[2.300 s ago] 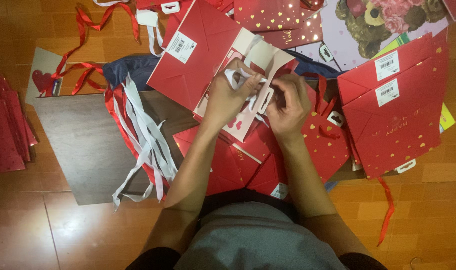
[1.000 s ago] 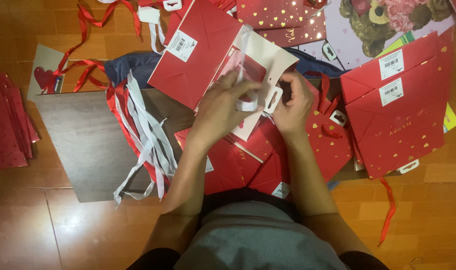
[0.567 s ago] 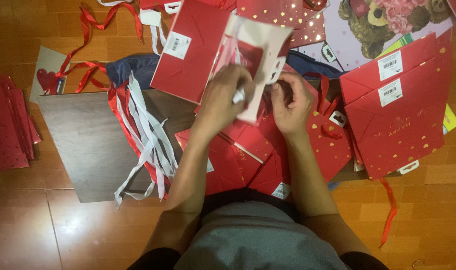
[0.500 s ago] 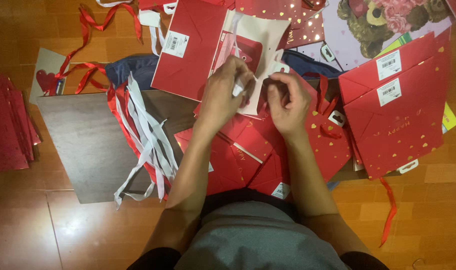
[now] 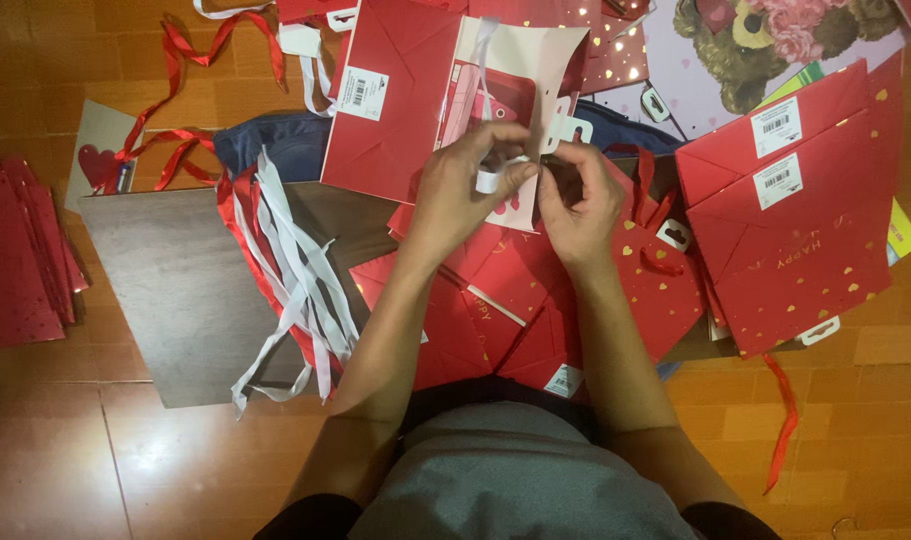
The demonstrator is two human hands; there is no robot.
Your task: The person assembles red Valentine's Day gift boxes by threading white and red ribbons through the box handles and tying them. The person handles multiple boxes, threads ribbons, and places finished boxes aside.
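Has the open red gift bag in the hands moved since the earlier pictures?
Yes. The open red gift bag has tilted up and away from the person, judged against the grey board.

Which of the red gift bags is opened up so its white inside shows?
The red gift bag held up at top centre, between the left hand and right hand. The other bags lie folded flat around it.

Warm, even indoor light, a soft glare patch on the wooden floor (image 5: 156, 460), image sharp with slight edge softness.
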